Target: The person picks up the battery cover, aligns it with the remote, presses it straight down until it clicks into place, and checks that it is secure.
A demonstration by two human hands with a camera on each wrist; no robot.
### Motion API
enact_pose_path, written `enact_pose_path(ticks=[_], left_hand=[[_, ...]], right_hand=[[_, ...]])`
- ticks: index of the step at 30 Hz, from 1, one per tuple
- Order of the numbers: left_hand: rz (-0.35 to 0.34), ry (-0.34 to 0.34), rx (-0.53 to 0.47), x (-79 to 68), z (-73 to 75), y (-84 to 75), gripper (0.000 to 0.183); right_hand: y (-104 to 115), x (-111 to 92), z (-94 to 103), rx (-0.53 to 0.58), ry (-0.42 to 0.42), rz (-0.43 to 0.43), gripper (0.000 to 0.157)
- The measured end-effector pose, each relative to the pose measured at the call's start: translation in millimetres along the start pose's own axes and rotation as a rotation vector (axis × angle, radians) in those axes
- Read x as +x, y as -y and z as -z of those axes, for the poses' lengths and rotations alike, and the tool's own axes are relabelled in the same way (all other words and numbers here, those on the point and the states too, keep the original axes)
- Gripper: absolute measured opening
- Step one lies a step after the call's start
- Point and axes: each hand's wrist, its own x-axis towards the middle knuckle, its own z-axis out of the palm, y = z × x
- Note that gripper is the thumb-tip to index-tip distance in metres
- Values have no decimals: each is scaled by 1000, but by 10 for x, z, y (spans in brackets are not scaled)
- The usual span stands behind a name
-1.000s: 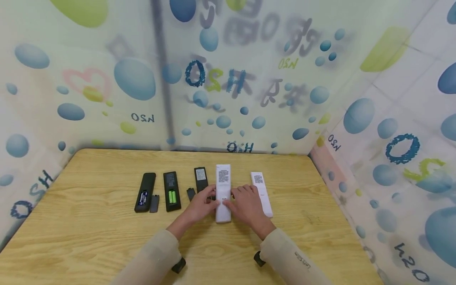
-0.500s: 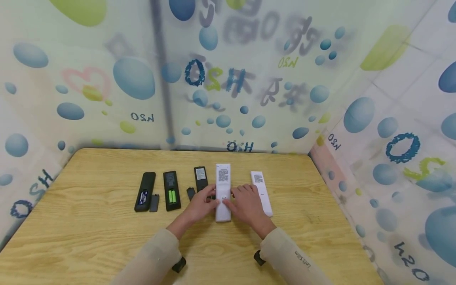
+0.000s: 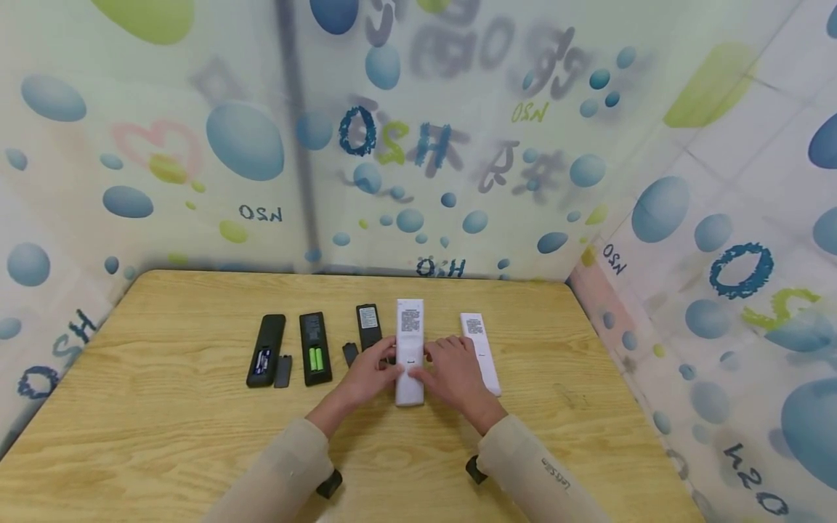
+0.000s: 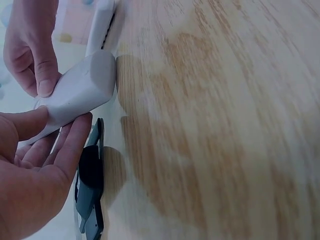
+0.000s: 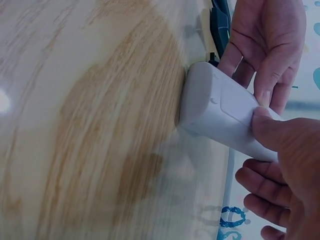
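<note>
Between both hands is a white remote control (image 3: pixel 410 334), back side up, with a printed label on its far half and a battery cover in place. My left hand (image 3: pixel 366 374) holds its left edge, thumb on top and fingers along the side and underneath. From the right, my right hand (image 3: pixel 458 370) grips the opposite edge, its thumb pressing on the cover. Seen in the right wrist view, both thumbs meet near the cover's (image 5: pixel 239 105) far end. The remote's near end rests on or just above the table; I cannot tell which.
A second white remote (image 3: pixel 484 363) lies right of my right hand. To the left lie black remotes: one (image 3: pixel 267 338) with dark batteries and its loose cover (image 3: pixel 282 371), one (image 3: pixel 314 327) with green batteries, one (image 3: pixel 369 327) beside another loose cover (image 3: pixel 350 354). The wooden table (image 3: pixel 163 407) meets patterned curtains.
</note>
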Motion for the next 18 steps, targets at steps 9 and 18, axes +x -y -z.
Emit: enact_pose_path(ticks=[9, 18], left_hand=[[-2, 17, 18, -21, -16, -23, 55], [-12, 3, 43, -43, -20, -38, 57]], right_hand=[[21, 13, 26, 28, -3, -46, 39], [41, 20, 28, 72, 0, -53, 34]])
